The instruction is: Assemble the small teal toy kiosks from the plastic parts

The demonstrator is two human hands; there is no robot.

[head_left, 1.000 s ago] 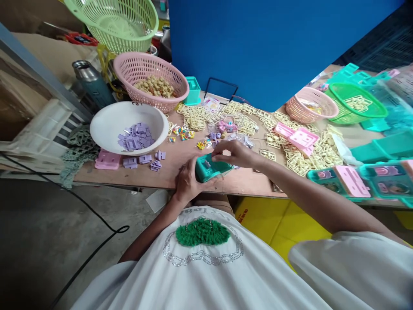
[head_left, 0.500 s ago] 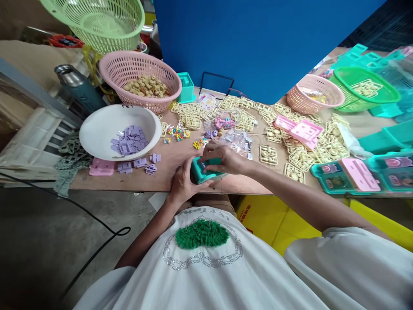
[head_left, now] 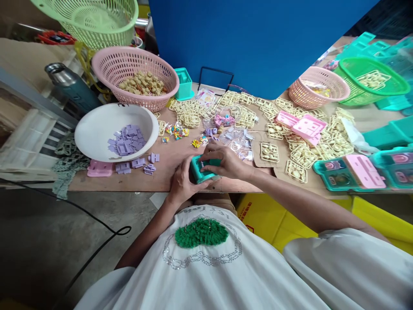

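A: Head view: what do the hands have?

B: The left hand (head_left: 182,183) is curled around the near left end of a small teal plastic box (head_left: 203,171) at the near edge of the wooden table (head_left: 167,174). The right hand (head_left: 226,161) lies over its top, fingers bent and pressing on it.

A: And around it?

B: Far left, a white bowl of flat lilac plastic pieces (head_left: 126,140). Just beyond the box, tiny multicoloured bits (head_left: 176,131); to the right, cream plastic part frames (head_left: 303,157).

A white short-sleeved T-shirt (head_left: 226,275) is worn, filling the lower frame. A green tufted patch (head_left: 200,232) is seen at lower centre, ringed by silver rhinestone outline (head_left: 200,258). Both forearms are left bare; partial lettering is noted above the patch.
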